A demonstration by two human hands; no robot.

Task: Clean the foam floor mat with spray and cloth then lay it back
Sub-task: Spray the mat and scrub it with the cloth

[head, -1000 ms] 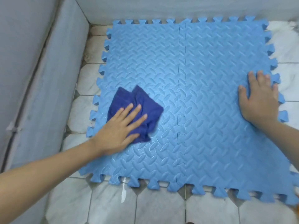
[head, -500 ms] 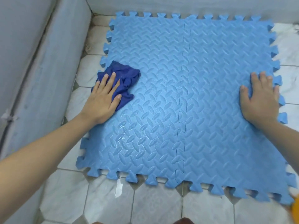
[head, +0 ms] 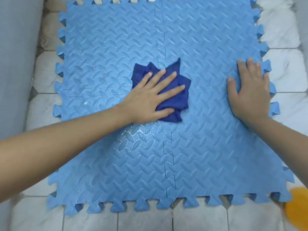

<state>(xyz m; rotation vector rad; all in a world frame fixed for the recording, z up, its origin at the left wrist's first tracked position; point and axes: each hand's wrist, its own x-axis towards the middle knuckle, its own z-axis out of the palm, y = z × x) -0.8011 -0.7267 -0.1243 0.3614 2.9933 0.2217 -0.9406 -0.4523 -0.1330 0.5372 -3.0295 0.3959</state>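
A light blue foam floor mat, made of interlocking tiles with toothed edges, lies flat on the tiled floor. A crumpled dark blue cloth sits near the mat's middle. My left hand presses flat on the cloth with fingers spread. My right hand lies flat, palm down, on the mat near its right edge. Wet shiny streaks show on the mat just below my left hand. No spray bottle can be identified.
White floor tiles surround the mat. A grey wall or panel runs along the left side. An orange object pokes in at the lower right corner, touching the mat's corner.
My left hand has slid the cloth from the mat's left edge to its middle. My right hand stays pressed near the right edge. The view has shifted closer.
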